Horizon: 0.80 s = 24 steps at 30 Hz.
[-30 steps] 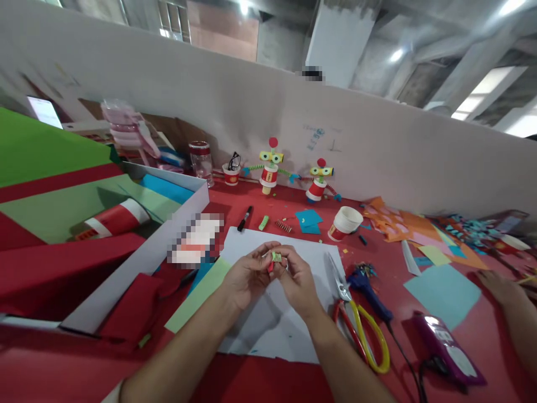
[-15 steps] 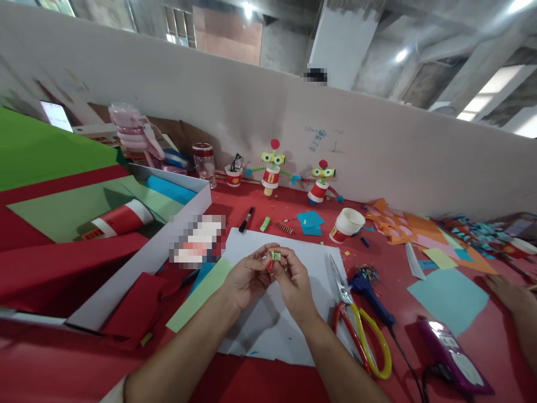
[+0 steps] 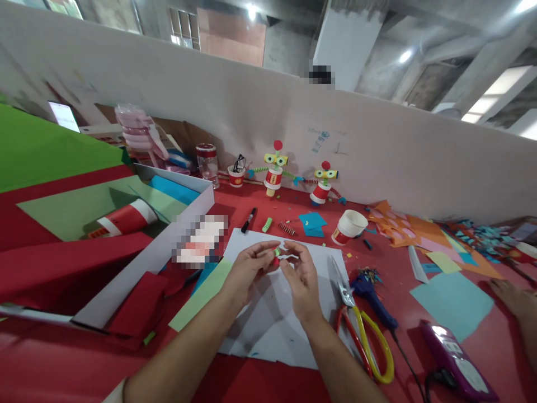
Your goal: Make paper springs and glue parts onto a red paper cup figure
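Over the white paper sheet point(image 3: 268, 330), my left hand point(image 3: 248, 271) pinches a small folded paper strip point(image 3: 277, 252), green with a red part. Its far side is hidden by my fingers. My right hand point(image 3: 302, 274) is just to the right of it, thumb and fingers curved but apart, with a gap between them and nothing visible inside. Beyond the sheet lie a green folded paper spring point(image 3: 267, 224) and a red-and-pale paper spring point(image 3: 287, 228).
Large scissors point(image 3: 348, 302), a blue glue gun point(image 3: 375, 302) and a purple device point(image 3: 457, 358) lie on the right. White paper cups point(image 3: 351, 225) stand behind. Two paper-cup figures point(image 3: 273, 178) stand by the wall. An open box point(image 3: 138, 268) is left. Another person's hand point(image 3: 509, 296) rests far right.
My right hand has let go of the folded strip and its fingers have spread away to the right. The strip stays in my left hand. The view has shifted slightly.
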{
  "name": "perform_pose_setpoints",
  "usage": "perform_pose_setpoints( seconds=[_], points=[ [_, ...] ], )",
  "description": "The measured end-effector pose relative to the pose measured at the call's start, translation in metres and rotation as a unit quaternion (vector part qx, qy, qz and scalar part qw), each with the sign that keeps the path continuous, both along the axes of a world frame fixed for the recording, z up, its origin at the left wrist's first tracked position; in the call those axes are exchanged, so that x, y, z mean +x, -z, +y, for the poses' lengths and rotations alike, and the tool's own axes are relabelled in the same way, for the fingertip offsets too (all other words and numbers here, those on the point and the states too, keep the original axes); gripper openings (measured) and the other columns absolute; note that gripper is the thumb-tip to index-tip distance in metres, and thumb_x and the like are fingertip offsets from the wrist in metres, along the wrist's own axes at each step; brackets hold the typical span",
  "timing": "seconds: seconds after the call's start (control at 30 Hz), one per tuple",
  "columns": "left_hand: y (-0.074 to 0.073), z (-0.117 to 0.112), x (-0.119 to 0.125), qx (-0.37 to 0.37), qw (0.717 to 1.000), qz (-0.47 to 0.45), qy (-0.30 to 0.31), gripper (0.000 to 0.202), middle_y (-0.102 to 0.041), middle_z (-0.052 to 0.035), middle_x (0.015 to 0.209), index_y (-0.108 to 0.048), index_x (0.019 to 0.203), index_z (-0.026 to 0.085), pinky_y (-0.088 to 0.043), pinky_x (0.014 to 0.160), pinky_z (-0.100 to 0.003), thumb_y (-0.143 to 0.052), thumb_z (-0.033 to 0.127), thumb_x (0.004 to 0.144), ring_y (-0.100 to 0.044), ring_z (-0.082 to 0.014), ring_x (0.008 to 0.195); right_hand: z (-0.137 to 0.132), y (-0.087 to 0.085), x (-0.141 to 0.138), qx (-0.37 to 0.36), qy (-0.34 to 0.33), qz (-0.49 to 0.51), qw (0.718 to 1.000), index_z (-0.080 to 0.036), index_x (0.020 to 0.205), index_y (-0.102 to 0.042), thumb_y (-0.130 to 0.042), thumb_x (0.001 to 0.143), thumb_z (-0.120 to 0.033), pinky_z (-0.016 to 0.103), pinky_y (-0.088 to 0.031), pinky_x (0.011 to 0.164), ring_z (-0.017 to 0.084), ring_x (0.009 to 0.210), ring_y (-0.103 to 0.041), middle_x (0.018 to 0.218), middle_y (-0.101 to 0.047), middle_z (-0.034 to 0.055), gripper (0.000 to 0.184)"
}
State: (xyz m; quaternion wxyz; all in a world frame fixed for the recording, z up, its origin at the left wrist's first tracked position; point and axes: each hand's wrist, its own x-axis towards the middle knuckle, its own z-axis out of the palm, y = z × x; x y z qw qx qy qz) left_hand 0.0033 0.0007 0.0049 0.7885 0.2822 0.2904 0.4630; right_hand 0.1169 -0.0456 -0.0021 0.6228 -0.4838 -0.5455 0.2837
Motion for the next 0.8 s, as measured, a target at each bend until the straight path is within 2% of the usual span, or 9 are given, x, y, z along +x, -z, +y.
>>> perform_pose_setpoints(
  seconds=[0.13, 0.33, 0.43, 0.57, 0.67, 0.73, 0.8],
  points=[
    [-0.002, 0.000, -0.001, 0.060, 0.995, 0.065, -0.039, 0.029, -0.072, -0.0043, 0.075, -0.073, 0.082, 0.015, -0.049, 0.070, -0.025, -0.082, 0.019, 0.054, -0.063, -0.0132, 0.070, 0.002, -0.004, 0.003, 0.005, 0.028, -0.048, 0.998, -0.025, 0.097, -0.067, -0.060, 0.081, -0.024, 0.032, -0.047, 0.078, 0.018, 0.089, -0.057, 0.097, -0.059, 0.0044, 0.017],
    [-0.004, 0.001, -0.002, 0.052, 0.996, 0.069, -0.037, 0.029, -0.073, -0.0039, 0.073, -0.073, 0.078, 0.014, -0.051, 0.073, -0.028, -0.084, 0.017, 0.051, -0.064, -0.0136, 0.070, 0.005, -0.008, 0.005, 0.008, 0.034, -0.044, 0.998, -0.025, 0.091, -0.070, -0.057, 0.085, -0.022, 0.030, -0.047, 0.074, 0.017, 0.087, -0.057, 0.092, -0.060, 0.0039, 0.014],
    [-0.005, 0.001, -0.001, 0.057, 0.996, 0.064, -0.029, 0.029, -0.073, -0.0039, 0.073, -0.073, 0.079, 0.014, -0.051, 0.075, -0.027, -0.084, 0.015, 0.051, -0.064, -0.0133, 0.070, 0.004, -0.010, 0.004, 0.008, 0.043, -0.033, 0.999, -0.024, 0.090, -0.070, -0.058, 0.084, -0.022, 0.031, -0.047, 0.075, 0.018, 0.089, -0.057, 0.092, -0.061, 0.0043, 0.013],
    [-0.004, 0.000, -0.002, 0.072, 0.996, 0.045, 0.014, 0.028, -0.074, -0.0061, 0.083, -0.073, 0.085, 0.014, -0.050, 0.082, -0.029, -0.081, 0.018, 0.058, -0.065, -0.0156, 0.080, 0.004, -0.008, 0.004, -0.003, 0.054, -0.009, 0.998, -0.023, 0.088, -0.069, -0.058, 0.084, -0.023, 0.030, -0.048, 0.075, 0.017, 0.088, -0.057, 0.092, -0.060, 0.0042, 0.012],
    [-0.003, 0.002, -0.003, 0.050, 0.998, 0.035, 0.030, 0.023, -0.073, -0.0061, 0.085, -0.073, 0.085, 0.014, -0.050, 0.082, -0.028, -0.078, 0.017, 0.062, -0.065, -0.0148, 0.080, 0.005, -0.004, 0.005, -0.025, 0.045, 0.013, 0.999, -0.022, 0.091, -0.068, -0.058, 0.083, -0.024, 0.029, -0.048, 0.074, 0.016, 0.085, -0.058, 0.091, -0.061, 0.0040, 0.012],
    [-0.002, 0.003, -0.004, 0.020, 0.999, 0.031, 0.025, 0.021, -0.072, -0.0042, 0.079, -0.073, 0.083, 0.013, -0.051, 0.079, -0.025, -0.077, 0.014, 0.062, -0.064, -0.0119, 0.073, 0.005, -0.003, 0.007, -0.031, 0.024, 0.025, 0.999, -0.023, 0.098, -0.065, -0.055, 0.085, -0.024, 0.029, -0.049, 0.071, 0.014, 0.078, -0.058, 0.093, -0.061, 0.0038, 0.016],
    [-0.001, 0.005, -0.005, -0.007, 0.999, 0.032, 0.020, 0.020, -0.069, -0.0020, 0.071, -0.073, 0.081, 0.012, -0.051, 0.077, -0.024, -0.076, 0.012, 0.061, -0.062, -0.0094, 0.066, 0.005, -0.005, 0.011, -0.007, 0.000, -0.003, 1.000, -0.024, 0.100, -0.065, -0.051, 0.088, -0.023, 0.029, -0.050, 0.069, 0.013, 0.076, -0.059, 0.099, -0.060, 0.0043, 0.019]
  ],
)
